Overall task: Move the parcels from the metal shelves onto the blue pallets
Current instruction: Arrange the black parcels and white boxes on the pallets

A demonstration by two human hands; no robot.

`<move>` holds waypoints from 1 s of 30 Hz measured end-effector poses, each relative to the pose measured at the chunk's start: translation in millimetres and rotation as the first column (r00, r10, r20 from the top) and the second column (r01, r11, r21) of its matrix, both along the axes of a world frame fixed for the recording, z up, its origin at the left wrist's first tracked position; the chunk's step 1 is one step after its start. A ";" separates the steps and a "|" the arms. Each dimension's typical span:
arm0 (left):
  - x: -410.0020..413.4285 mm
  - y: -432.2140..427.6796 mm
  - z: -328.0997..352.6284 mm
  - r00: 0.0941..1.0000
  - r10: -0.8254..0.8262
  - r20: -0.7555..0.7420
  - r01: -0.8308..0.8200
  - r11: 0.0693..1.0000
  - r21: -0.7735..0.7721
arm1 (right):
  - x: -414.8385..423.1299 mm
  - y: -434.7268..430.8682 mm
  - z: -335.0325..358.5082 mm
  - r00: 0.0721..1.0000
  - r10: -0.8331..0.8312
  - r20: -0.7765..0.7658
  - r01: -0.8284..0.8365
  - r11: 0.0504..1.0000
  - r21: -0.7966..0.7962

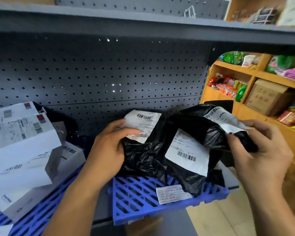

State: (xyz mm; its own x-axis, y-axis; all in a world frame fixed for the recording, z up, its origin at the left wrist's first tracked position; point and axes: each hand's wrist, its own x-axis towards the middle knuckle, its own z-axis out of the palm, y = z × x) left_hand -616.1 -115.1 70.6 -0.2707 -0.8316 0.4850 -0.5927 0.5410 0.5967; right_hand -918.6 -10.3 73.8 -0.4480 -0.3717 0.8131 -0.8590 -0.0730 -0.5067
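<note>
Backdrop: grey pegboard shelf (109,74), slatted blue pallet (134,198).
Parcels: I see crinkly black bags (143,159) lying left-to-right.
Hands: left hand (109,147) grips one, right hand (259,154) pinches another.

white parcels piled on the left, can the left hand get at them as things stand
Probably yes: the white parcels lie just beside the left hand with nothing between, though its fingers hold a black parcel.
</note>
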 end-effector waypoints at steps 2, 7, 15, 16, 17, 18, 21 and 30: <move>-0.1 -4.0 -2.9 1.000 -0.018 0.016 0.018 1.000 0.007 | 14.2 7.2 -1.9 1.000 -0.003 -0.004 0.003 1.000 -0.003; -1.6 -9.0 -4.4 0.998 -0.068 0.015 0.068 0.997 0.041 | 60.1 21.8 -10.9 0.998 0.062 0.007 -0.063 0.987 0.149; 0.0 -10.2 -4.9 0.992 -0.128 -0.006 0.127 0.981 0.148 | 91.5 33.1 -19.2 0.984 0.161 -0.070 -0.126 0.924 0.362; 0.5 -9.6 -5.3 0.991 -0.134 -0.015 0.135 0.976 0.174 | 91.6 33.3 -20.2 0.984 0.148 -0.096 -0.102 0.922 0.375; 1.2 -9.4 -6.4 0.989 -0.145 -0.011 0.145 0.971 0.188 | 91.2 33.4 -21.8 0.984 0.129 -0.122 -0.071 0.917 0.393; 2.0 -9.5 -7.9 0.987 -0.162 0.006 0.158 0.969 0.192 | 91.0 33.5 -23.8 0.984 0.110 -0.138 -0.042 0.905 0.424; 5.1 -10.4 -10.9 0.975 -0.207 0.076 0.184 0.955 0.234 | 89.7 34.0 -32.2 0.990 0.105 -0.094 -0.038 0.843 0.537; 11.7 -3.0 -5.6 0.966 -0.258 0.032 0.228 0.899 0.374 | 57.3 30.3 -30.5 0.985 0.119 0.123 -0.170 0.763 0.624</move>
State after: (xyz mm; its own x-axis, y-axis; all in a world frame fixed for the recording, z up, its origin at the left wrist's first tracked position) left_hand -604.4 -118.1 65.0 -0.5113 -0.8495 0.1300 -0.5238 0.4280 0.7365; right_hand -861.3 20.0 43.4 -0.3940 -0.8538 0.3404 -0.8241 0.1641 -0.5422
